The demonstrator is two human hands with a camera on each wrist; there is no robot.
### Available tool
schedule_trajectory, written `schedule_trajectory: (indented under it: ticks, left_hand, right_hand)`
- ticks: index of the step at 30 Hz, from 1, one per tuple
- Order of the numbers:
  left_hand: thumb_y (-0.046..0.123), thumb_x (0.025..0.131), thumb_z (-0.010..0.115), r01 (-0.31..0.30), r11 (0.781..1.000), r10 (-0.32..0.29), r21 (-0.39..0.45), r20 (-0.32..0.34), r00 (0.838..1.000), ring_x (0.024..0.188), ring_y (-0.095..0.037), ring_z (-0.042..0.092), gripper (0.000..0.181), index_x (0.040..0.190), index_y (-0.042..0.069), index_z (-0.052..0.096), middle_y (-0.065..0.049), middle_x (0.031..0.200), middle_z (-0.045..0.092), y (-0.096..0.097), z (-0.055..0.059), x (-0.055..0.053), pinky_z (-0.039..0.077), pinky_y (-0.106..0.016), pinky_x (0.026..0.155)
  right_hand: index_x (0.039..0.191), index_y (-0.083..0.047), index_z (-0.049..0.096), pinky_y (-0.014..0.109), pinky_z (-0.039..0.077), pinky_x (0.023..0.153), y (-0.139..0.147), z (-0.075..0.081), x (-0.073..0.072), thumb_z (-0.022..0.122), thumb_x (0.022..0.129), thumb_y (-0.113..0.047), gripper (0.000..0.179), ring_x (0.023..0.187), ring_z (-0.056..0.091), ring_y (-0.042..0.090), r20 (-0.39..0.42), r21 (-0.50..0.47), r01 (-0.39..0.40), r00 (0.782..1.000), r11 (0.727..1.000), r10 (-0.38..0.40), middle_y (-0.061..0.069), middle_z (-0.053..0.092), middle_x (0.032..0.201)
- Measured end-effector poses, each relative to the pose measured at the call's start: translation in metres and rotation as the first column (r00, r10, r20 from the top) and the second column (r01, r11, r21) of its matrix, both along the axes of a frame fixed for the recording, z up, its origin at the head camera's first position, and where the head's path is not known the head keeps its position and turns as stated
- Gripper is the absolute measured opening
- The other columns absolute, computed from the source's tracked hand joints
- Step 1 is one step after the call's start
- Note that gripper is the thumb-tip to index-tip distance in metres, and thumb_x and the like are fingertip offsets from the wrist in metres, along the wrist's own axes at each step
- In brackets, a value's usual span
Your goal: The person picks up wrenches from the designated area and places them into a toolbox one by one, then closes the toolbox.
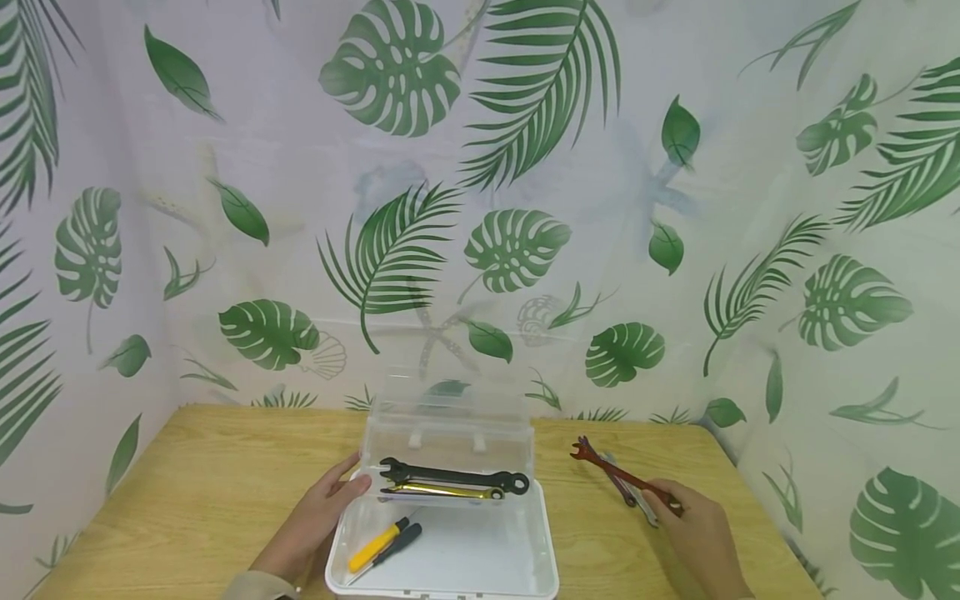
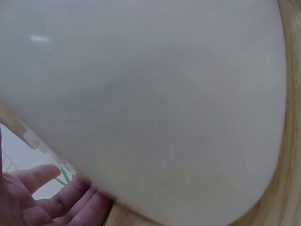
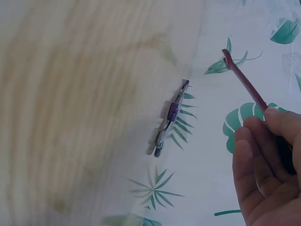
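My right hand (image 1: 697, 529) grips a red wrench (image 1: 622, 472) near one end, its open jaw pointing away to the far left. Behind it on the table lie a purple wrench (image 1: 622, 489) and a silver wrench (image 1: 647, 507), overlapping in the head view. At the left side of a white toolbox (image 1: 553, 558), my left hand (image 1: 318, 517) rests with extended fingers by its wall and the thumb at the inner tray's edge. That clear tray (image 1: 442, 442) holds a black wrench (image 1: 480, 478) and a gold wrench (image 1: 450, 490).
Inside the toolbox, at its left, lie a yellow-handled screwdriver (image 1: 375, 547) and a black-handled one (image 1: 401, 540). The clear lid (image 1: 450, 400) stands raised at the back. A wooden table (image 1: 240, 467) meets a leaf-print curtain (image 1: 420, 208) behind and at both sides.
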State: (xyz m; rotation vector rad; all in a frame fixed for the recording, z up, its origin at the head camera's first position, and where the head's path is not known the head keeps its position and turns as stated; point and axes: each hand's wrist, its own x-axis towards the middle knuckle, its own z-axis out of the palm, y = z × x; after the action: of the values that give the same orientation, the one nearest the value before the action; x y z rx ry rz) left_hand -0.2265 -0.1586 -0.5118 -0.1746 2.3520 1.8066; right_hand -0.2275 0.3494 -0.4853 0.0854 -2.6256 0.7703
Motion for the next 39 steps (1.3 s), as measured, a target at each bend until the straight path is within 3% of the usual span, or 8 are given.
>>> schedule_trajectory:
  ticks: [4,9,14,22,27,29,33,39]
  left_hand:
    - [0.063,0.096,0.061,-0.004,1.0,0.005,0.022,-0.005,1.0,0.118,-0.036,0.064,0.088,0.162,0.013,0.032,-0.022,0.137,0.061,-0.001,-0.001,0.0,0.048,-0.065,0.104]
    - [0.063,0.095,0.061,-0.005,1.0,0.005,0.025,-0.001,1.0,0.118,-0.036,0.064,0.089,0.162,0.013,0.032,-0.022,0.138,0.061,-0.001,0.0,-0.001,0.048,-0.066,0.103]
    - [0.062,0.095,0.062,-0.009,1.0,0.009,0.024,-0.001,1.0,0.119,-0.038,0.064,0.087,0.162,0.013,0.033,-0.024,0.139,0.06,-0.003,0.0,0.0,0.049,-0.064,0.103]
    - [0.061,0.094,0.065,-0.021,0.997,0.021,0.071,0.008,1.0,0.114,-0.034,0.066,0.087,0.162,0.015,0.033,-0.021,0.136,0.062,-0.004,-0.003,0.0,0.053,-0.06,0.099]
    - [0.059,0.096,0.063,-0.006,0.998,0.006,0.064,0.006,1.0,0.115,-0.036,0.066,0.086,0.162,0.014,0.032,-0.022,0.136,0.062,-0.003,-0.002,0.001,0.052,-0.063,0.099]
    - [0.057,0.097,0.063,-0.001,0.998,0.001,0.07,-0.001,1.0,0.115,-0.037,0.066,0.085,0.162,0.013,0.032,-0.022,0.135,0.062,-0.002,-0.001,0.001,0.053,-0.063,0.098]
    - [0.057,0.097,0.063,0.001,0.997,-0.001,0.074,0.001,1.0,0.114,-0.036,0.066,0.085,0.162,0.013,0.032,-0.021,0.134,0.063,-0.002,0.0,0.001,0.052,-0.063,0.099]
    - [0.06,0.096,0.062,0.004,0.998,-0.005,0.057,0.013,1.0,0.119,-0.038,0.063,0.09,0.163,0.01,0.028,-0.024,0.139,0.059,-0.003,0.002,0.001,0.047,-0.066,0.104]
  right_hand:
    - [0.102,-0.009,0.08,0.021,0.05,0.056,-0.004,0.002,-0.002,0.077,0.095,-0.022,0.014,0.069,0.061,0.001,-0.054,-0.006,-0.012,0.998,1.0,0.012,-0.005,0.073,0.082]
    - [0.102,-0.003,0.079,0.021,0.048,0.046,-0.011,0.005,-0.003,0.08,0.091,-0.013,0.015,0.061,0.059,-0.001,-0.143,-0.03,-0.031,0.989,0.999,0.026,0.004,0.076,0.083]
    - [0.102,-0.003,0.079,0.017,0.05,0.047,-0.023,0.008,-0.006,0.083,0.087,-0.007,0.016,0.065,0.066,0.001,-0.225,-0.06,-0.066,0.973,0.996,0.051,0.007,0.077,0.086]
    - [0.104,-0.004,0.079,0.01,0.054,0.059,-0.043,0.011,-0.014,0.082,0.088,-0.006,0.016,0.072,0.069,0.006,-0.268,-0.115,-0.096,0.961,0.989,0.062,0.004,0.077,0.088]
    - [0.105,-0.007,0.08,0.014,0.055,0.054,-0.052,0.015,-0.013,0.081,0.089,-0.005,0.017,0.071,0.067,0.003,-0.297,-0.203,-0.13,0.953,0.97,0.065,0.002,0.075,0.085]
    - [0.104,-0.009,0.08,0.015,0.054,0.052,-0.055,0.018,-0.014,0.081,0.087,-0.002,0.018,0.071,0.066,0.002,-0.324,-0.233,-0.161,0.943,0.959,0.08,0.002,0.075,0.085]
    - [0.1,-0.011,0.081,0.011,0.053,0.062,-0.062,0.022,-0.014,0.082,0.083,0.006,0.024,0.073,0.065,0.0,-0.387,-0.25,-0.229,0.914,0.941,0.12,0.003,0.077,0.087]
    - [0.098,-0.006,0.08,0.007,0.05,0.067,-0.073,0.025,-0.016,0.082,0.077,0.014,0.03,0.075,0.063,-0.001,-0.431,-0.213,-0.292,0.884,0.932,0.178,0.007,0.076,0.089]
